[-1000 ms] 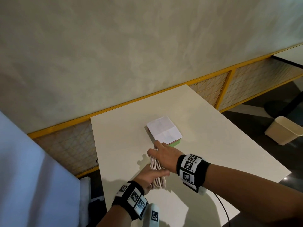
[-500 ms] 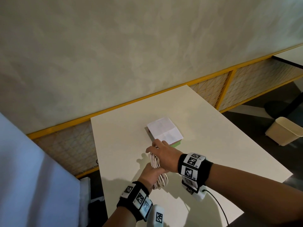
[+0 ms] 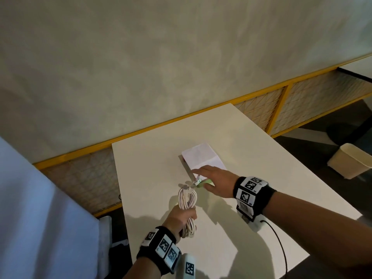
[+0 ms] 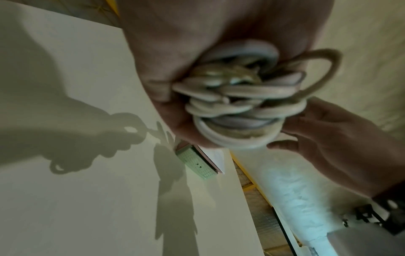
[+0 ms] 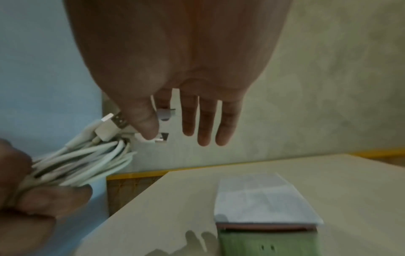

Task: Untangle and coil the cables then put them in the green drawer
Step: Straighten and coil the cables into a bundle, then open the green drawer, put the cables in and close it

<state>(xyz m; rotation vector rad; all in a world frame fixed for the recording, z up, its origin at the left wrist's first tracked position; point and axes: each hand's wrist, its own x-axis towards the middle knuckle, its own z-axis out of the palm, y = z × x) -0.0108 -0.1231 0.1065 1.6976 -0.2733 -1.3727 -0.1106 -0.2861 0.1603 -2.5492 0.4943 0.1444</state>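
Note:
My left hand (image 3: pixel 182 218) grips a coiled bundle of white cables (image 3: pixel 188 204) above the table's near part, plug ends sticking out at the top. The same cables (image 4: pixel 238 104) fill my left palm (image 4: pixel 175 69) in the left wrist view. My right hand (image 3: pixel 214 179) is off the bundle, fingers straight, hovering over the front of the green drawer (image 3: pixel 205 183). From the right wrist, the straight fingers (image 5: pixel 207 121) hang above the green drawer (image 5: pixel 267 244), with the cables (image 5: pixel 87 159) at left. A white sheet of paper (image 3: pixel 202 157) covers the small drawer unit's top.
The white table (image 3: pixel 261 178) stands against a yellow-framed mesh panel (image 3: pixel 259 111) and a plaster wall. A beige bin (image 3: pixel 350 163) sits on the dark floor at right. A pale blue surface (image 3: pixel 40 208) rises at left. A black wire (image 3: pixel 279 244) trails from my right wristband.
My right hand has let go of the cable bundle and moved forward and right to the green drawer, fingers now straight. The left hand still holds the coil, slightly nearer me.

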